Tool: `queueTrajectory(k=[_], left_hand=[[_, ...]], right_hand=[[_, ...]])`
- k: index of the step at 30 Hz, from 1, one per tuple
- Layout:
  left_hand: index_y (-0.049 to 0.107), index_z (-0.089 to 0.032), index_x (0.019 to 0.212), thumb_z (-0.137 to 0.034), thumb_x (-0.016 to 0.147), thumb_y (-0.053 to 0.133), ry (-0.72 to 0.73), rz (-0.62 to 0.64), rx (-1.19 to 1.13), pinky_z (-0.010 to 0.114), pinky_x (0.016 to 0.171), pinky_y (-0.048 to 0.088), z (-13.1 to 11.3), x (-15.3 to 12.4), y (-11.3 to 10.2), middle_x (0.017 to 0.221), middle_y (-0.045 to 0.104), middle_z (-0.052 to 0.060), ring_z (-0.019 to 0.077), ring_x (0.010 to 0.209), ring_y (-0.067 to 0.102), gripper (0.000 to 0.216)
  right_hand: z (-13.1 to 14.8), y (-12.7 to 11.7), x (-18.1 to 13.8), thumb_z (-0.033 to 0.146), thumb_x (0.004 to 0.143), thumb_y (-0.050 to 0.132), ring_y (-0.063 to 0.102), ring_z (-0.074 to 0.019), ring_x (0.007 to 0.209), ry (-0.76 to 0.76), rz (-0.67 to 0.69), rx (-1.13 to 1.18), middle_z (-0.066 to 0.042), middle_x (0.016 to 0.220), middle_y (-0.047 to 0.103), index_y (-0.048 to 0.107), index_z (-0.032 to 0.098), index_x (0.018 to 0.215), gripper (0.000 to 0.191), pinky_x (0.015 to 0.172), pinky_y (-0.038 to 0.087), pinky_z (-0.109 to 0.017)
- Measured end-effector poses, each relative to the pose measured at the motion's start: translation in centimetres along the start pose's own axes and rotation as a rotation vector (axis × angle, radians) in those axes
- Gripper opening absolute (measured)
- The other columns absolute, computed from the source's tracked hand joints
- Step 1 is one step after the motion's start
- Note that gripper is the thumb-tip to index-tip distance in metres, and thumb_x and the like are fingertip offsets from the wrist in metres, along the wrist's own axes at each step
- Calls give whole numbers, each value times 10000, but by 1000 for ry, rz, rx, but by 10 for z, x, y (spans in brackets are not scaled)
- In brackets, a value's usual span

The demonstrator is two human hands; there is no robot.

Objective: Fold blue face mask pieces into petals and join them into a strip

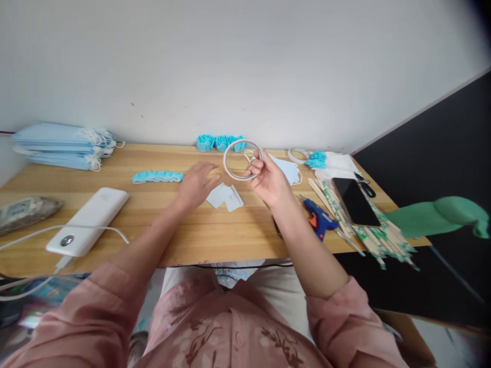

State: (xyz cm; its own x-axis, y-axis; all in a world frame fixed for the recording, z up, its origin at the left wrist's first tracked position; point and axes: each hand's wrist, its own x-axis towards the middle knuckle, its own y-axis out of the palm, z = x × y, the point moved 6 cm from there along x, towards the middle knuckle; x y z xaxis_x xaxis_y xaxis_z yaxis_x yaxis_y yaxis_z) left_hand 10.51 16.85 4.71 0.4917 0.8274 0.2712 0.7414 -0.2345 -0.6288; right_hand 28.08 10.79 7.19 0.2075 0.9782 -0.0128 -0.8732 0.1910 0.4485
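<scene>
My right hand (pixel 270 180) is closed round the right side of a thin roll of white tape (pixel 225 162), held up above the table. To its left, my left hand (pixel 196 185) hovers with fingers apart and nothing visible in them. Beside that hand lies a gathered light-blue strip (pixel 157 177). Pale cut pieces (pixel 226 197) rest on the table between my hands. Behind the tape roll, a row of blue fabric-like rosettes (pixel 215 142) stands by the wall. A pale blue face mask (pixel 286 168) is partly hidden behind my right hand.
Stacked blue face masks (pixel 57 145) sit at the back left, with a white power bank (pixel 88 222) and cable nearer. On the right are a blue glue gun (pixel 321 217), wrapped chopsticks (pixel 378 237), a phone (pixel 355 201), another tape roll (pixel 298 155) and a green object (pixel 437 217).
</scene>
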Motion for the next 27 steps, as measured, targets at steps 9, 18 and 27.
queueTrajectory(k=[9, 18, 27], left_hand=[[662, -108, 831, -389, 825, 625, -183, 345, -1105, 210, 447, 327, -18, -9, 11, 632, 575, 37, 94, 503, 467, 284], [647, -119, 868, -438, 842, 649, -225, 591, -1163, 198, 368, 282, -24, -20, 25, 805, 695, 68, 60, 426, 481, 320], [605, -140, 743, -418, 765, 703, -239, 486, -1265, 238, 488, 419, -20, -16, 25, 700, 633, 35, 115, 538, 565, 295]], right_hand=[[-30, 9, 13, 571, 878, 601, 252, -87, 448, 65, 61, 19, 91, 547, 264, 545, 234, 768, 359, 448, 363, -206], [-9, -1, 1, 597, 747, 736, 309, -65, 451, -199, 49, -274, 71, 516, 434, 615, 209, 684, 411, 443, 301, -237], [-10, -3, -1, 643, 779, 663, 497, -113, 594, -249, 34, -227, 25, 638, 567, 688, 232, 810, 413, 643, 487, -288]])
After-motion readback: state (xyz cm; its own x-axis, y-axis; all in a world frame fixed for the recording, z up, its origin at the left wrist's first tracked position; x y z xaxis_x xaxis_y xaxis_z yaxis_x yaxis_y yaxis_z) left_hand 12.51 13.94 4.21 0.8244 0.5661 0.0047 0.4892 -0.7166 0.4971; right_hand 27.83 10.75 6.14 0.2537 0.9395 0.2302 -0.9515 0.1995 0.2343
